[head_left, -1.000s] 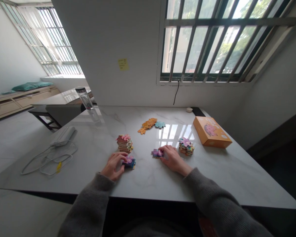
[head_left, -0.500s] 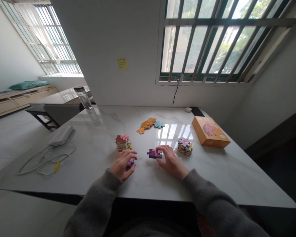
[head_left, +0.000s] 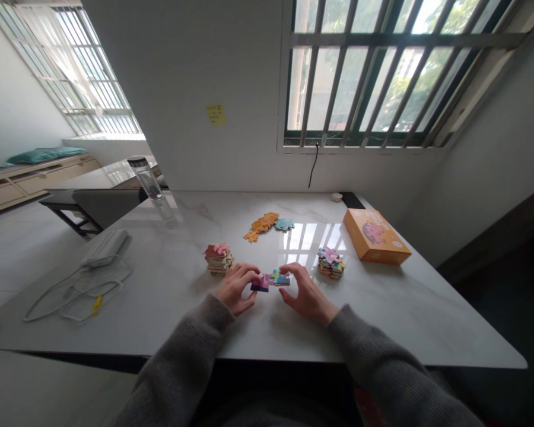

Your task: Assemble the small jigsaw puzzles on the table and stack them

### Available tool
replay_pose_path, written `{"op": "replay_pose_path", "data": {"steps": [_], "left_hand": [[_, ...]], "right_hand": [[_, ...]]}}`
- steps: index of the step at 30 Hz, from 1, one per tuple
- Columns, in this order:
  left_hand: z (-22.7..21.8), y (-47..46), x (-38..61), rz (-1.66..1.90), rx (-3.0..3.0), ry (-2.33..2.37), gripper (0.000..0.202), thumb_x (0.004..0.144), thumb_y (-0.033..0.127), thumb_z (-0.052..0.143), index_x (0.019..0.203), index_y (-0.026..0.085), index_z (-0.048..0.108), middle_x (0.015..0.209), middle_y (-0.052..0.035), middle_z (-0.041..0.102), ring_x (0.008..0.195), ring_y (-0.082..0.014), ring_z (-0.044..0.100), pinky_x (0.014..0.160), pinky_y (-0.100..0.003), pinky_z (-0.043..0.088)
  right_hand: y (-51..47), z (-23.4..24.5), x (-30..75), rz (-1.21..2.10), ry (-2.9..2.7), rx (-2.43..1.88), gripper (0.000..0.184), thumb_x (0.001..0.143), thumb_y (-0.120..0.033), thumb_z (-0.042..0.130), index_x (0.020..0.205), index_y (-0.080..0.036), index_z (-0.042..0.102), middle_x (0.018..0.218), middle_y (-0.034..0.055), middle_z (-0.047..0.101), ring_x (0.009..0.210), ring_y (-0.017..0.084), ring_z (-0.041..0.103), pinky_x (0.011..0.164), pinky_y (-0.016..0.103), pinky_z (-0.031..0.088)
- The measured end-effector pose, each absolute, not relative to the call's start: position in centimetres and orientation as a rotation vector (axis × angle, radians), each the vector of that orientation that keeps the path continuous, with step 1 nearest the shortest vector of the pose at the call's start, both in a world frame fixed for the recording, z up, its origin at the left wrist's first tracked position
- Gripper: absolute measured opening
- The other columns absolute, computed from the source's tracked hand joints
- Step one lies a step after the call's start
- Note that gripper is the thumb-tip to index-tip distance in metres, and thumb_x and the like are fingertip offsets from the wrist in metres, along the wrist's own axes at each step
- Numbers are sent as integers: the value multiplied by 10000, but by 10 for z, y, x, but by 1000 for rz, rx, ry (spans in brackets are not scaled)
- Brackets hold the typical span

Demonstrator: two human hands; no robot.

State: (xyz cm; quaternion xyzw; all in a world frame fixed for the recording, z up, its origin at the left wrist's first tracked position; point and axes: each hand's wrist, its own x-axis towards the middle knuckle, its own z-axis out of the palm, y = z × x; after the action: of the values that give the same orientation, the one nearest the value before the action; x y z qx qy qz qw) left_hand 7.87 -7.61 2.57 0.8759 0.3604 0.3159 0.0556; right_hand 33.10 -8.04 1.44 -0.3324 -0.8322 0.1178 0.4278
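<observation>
My left hand point(head_left: 237, 287) and my right hand point(head_left: 306, 292) meet at the middle of the white marble table point(head_left: 196, 308). Between their fingertips lie two colourful puzzle pieces point(head_left: 270, 280), side by side and touching. The left fingers pinch the purple piece, the right fingers hold the blue-green one. A stack of puzzle pieces point(head_left: 218, 258) stands just left of my left hand. A second stack point(head_left: 330, 263) stands to the right of my right hand.
Several orange and teal joined pieces point(head_left: 267, 223) lie further back. An orange puzzle box point(head_left: 374, 236) sits at the right. A water bottle point(head_left: 149, 185), a white power adapter with coiled cable point(head_left: 89, 267) lie at the left. A wall and barred window stand behind.
My left hand carried its piece rightward from the table's front-left to the middle. My right hand shifted slightly left with its piece, and the two pieces now touch.
</observation>
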Motion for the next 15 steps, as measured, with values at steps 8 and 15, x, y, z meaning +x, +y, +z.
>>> {"op": "replay_pose_path", "data": {"steps": [8, 15], "left_hand": [[23, -94, 11, 888, 2528, 1297, 255, 748, 108, 560, 973, 212, 618, 1176, -70, 629, 1130, -252, 538, 1024, -428, 431], [17, -102, 15, 783, 2516, 1337, 255, 716, 86, 536, 928, 209, 606, 1141, -69, 622, 1081, -248, 547, 993, -425, 458]], "right_hand": [[-75, 12, 332, 315, -2136, -967, 356, 886, -86, 529, 1210, -228, 488, 1036, 73, 621, 967, 237, 599, 905, 433, 460], [-70, 9, 335, 221, -2221, -1179, 224, 878, -100, 556, 1063, -223, 584, 1064, 84, 604, 996, 253, 561, 890, 416, 461]]}}
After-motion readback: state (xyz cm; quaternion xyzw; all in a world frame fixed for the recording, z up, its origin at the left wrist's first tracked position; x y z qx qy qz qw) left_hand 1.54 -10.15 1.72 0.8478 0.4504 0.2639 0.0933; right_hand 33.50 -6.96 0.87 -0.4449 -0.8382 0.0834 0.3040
